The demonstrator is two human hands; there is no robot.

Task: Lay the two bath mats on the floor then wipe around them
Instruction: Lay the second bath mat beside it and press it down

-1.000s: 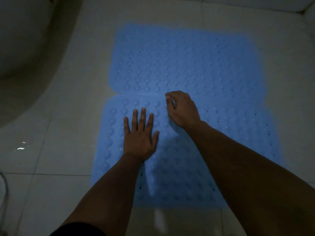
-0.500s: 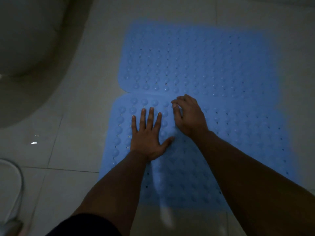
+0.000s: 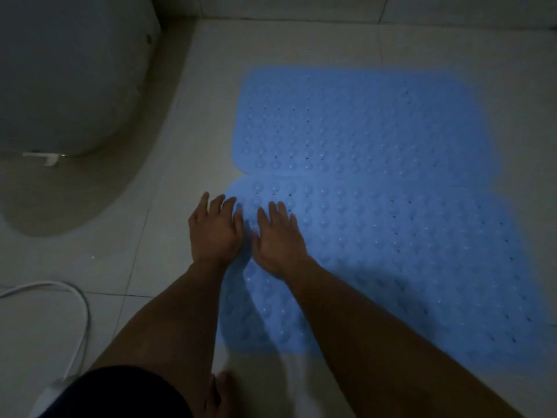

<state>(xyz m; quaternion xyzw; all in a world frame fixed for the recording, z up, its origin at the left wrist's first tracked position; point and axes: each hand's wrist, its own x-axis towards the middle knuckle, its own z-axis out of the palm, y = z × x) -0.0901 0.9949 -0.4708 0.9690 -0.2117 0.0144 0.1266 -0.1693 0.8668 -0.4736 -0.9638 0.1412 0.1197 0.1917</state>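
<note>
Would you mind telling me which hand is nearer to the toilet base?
Left. The left hand lies at the near mat's left edge, on the side of the toilet base; the right hand rests further right on the mat.

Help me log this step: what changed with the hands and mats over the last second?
The right hand, earlier curled with fingertips at the seam between the mats, now lies flat and open on the near mat. The left hand slid left to that mat's left edge, partly over the floor tile. Both mats, near and far mat, stayed flat and adjoining; neither hand holds anything.
</note>
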